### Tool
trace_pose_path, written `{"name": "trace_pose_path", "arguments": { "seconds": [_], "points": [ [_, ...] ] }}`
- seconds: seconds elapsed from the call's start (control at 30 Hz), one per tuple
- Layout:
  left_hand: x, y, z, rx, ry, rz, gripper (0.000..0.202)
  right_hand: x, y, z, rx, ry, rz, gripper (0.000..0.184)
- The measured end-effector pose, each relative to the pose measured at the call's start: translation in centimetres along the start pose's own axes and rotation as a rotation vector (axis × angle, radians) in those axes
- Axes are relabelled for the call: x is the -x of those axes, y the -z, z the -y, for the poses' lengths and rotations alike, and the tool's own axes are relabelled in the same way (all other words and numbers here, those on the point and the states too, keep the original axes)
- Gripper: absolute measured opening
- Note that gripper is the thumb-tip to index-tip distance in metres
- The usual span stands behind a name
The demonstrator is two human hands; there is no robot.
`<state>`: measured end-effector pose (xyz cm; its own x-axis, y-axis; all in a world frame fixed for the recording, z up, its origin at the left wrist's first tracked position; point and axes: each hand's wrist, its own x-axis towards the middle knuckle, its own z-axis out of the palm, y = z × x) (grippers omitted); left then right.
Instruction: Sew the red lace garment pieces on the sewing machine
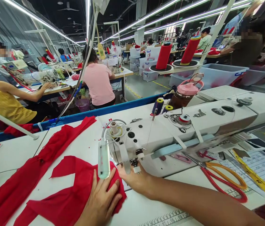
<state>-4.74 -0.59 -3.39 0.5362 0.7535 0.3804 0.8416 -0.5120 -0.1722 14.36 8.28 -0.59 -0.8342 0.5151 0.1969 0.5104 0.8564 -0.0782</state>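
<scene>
Two bare hands are working at the near edge of the sewing machine [207,121], on a red cloth piece [80,188] that is lying near-left on the white table [85,147], its far-right end reaching the machine's needle end. Cloth is looking light, thin and soft, probably creasing and shifting easily, not fragile; flat pressure close to the needle end is seeming the best hold, with the loose tails at left giving poor control.

Left hand [100,196] is resting palm down on the cloth, fingers spreading apart and pointing far, pressing rather than pinching. Right forearm is crossing in from near-right, and the right hand [133,178] is reaching left under the machine head; its fingers are hiding there, so cannot tell whether they are gripping.

Right of that arm, scissors [204,165] and a yellow measuring tape [256,175] are lying apart from both hands. Left of the piece, a long red cloth bundle [35,163] is stretching from near to far. Beyond the machine, a pink-lidded jar [185,92] is standing; farther off, a person in pink [100,83] is sitting at another table.
</scene>
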Motion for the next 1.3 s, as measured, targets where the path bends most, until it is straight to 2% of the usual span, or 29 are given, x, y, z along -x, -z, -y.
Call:
{"name": "trace_pose_path", "arguments": {
  "seconds": [0.13, 0.27, 0.33, 0.47, 0.53, 0.73, 1.03, 1.3],
  "points": [
    [0.0, 0.0, 0.0, 0.024, 0.013, -0.014, 0.033, -0.1, 0.7, -0.4, 0.053, -0.015, 0.075, 0.044],
    [-0.4, -0.1, 0.1, 0.098, 0.031, -0.024, 0.032, 2.6, 2.2, -2.0, 0.028, 0.034, 0.173, 0.029],
    [-0.8, -0.2, 0.1, 0.139, 0.04, -0.019, 0.032, 4.1, 2.7, -2.4, -0.017, 0.03, 0.163, 0.019],
    [-2.2, -0.1, 0.0, 0.293, 0.112, 0.053, 0.028, 5.4, 2.5, -2.3, -0.159, 0.12, 0.015, 0.028],
    [-3.1, 0.0, 0.2, 0.377, 0.137, 0.084, 0.026, 5.4, 1.9, -2.2, -0.189, 0.168, -0.01, 0.036],
    [-4.6, 0.2, 0.8, 0.464, 0.149, 0.02, 0.024, 5.0, 0.8, -2.6, -0.161, 0.114, 0.018, 0.041],
    [-4.7, 0.0, 1.3, 0.466, 0.196, 0.075, 0.024, 5.0, 0.8, -2.8, -0.097, 0.082, 0.023, 0.037],
    [-4.2, -0.3, 1.8, 0.427, 0.157, 0.098, 0.028, 5.2, 1.2, -2.5, -0.105, 0.07, 0.077, 0.04]
  ]
}}
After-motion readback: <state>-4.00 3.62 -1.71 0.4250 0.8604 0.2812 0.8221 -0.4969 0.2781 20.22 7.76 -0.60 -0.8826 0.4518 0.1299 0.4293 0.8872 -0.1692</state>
